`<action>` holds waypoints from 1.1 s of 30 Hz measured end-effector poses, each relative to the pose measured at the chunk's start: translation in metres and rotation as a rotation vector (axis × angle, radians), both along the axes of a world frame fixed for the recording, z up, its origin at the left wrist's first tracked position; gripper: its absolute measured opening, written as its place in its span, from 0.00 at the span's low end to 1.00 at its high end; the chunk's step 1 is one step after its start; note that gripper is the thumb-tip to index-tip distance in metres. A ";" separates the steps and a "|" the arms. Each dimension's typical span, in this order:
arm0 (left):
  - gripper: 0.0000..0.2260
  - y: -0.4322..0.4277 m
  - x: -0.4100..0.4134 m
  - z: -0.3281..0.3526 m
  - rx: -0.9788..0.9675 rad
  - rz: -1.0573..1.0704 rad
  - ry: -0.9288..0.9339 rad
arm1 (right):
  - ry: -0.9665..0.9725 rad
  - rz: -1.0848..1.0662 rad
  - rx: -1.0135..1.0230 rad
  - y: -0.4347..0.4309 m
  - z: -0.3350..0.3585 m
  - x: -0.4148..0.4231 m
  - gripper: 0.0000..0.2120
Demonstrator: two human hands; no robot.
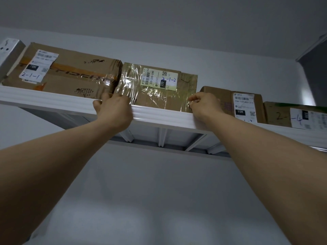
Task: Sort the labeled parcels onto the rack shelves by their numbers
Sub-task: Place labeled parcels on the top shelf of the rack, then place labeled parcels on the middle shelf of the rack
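Looking up at the white top shelf, I see a row of brown cardboard parcels. The one marked 2-1-2, wrapped in clear tape, stands in the middle, tight against the larger parcel 2-1-1 on its left. My left hand reaches over the shelf's front edge, its fingers straight against the lower left corner of 2-1-2 and its thumb at the shelf lip. My right hand has curled fingers pinching the lower right corner of the same parcel.
To the right stand a smaller parcel with a 15H label and a parcel marked with a 2 and a 4. A small gap separates 2-1-2 from the 15H parcel. A grey metal post rises at the far left; white wall lies behind.
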State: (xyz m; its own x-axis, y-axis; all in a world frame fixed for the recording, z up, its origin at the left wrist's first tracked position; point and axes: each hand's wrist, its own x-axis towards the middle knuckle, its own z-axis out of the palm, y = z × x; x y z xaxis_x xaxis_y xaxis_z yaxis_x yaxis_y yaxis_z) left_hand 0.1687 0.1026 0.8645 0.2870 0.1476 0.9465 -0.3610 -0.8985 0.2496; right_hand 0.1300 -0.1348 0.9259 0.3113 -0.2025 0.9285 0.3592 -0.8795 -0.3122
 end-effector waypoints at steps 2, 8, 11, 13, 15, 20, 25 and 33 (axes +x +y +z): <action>0.15 -0.004 -0.003 -0.001 0.009 -0.012 -0.033 | -0.012 0.011 -0.002 -0.002 -0.002 -0.003 0.13; 0.18 -0.027 -0.017 -0.019 0.018 -0.145 -0.130 | -0.130 0.063 0.048 -0.005 -0.022 -0.019 0.10; 0.13 -0.047 -0.027 -0.039 -0.006 -0.241 -0.254 | -0.187 0.050 0.069 -0.004 -0.044 -0.035 0.11; 0.12 -0.062 -0.032 -0.053 0.006 -0.320 -0.349 | -0.193 0.040 0.071 -0.005 -0.061 -0.043 0.10; 0.12 -0.078 -0.037 -0.069 0.055 -0.449 -0.349 | -0.189 0.016 0.079 -0.011 -0.081 -0.048 0.08; 0.19 -0.118 -0.063 -0.133 0.090 -0.745 -0.180 | -0.173 -0.057 0.063 -0.026 -0.147 -0.057 0.16; 0.17 -0.154 -0.094 -0.220 0.159 -1.018 0.031 | 0.030 0.003 0.292 -0.044 -0.231 -0.071 0.17; 0.16 -0.196 -0.132 -0.339 0.245 -1.033 0.355 | 0.237 0.014 0.394 -0.078 -0.368 -0.120 0.18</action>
State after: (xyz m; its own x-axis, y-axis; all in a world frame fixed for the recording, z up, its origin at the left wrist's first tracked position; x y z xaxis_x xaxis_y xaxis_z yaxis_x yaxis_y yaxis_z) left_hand 0.0367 -0.0933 0.5255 0.4233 -0.4968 0.7577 -0.9058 -0.2473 0.3439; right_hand 0.0097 -0.2133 0.5580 0.5114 -0.5199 0.6842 0.2483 -0.6728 -0.6969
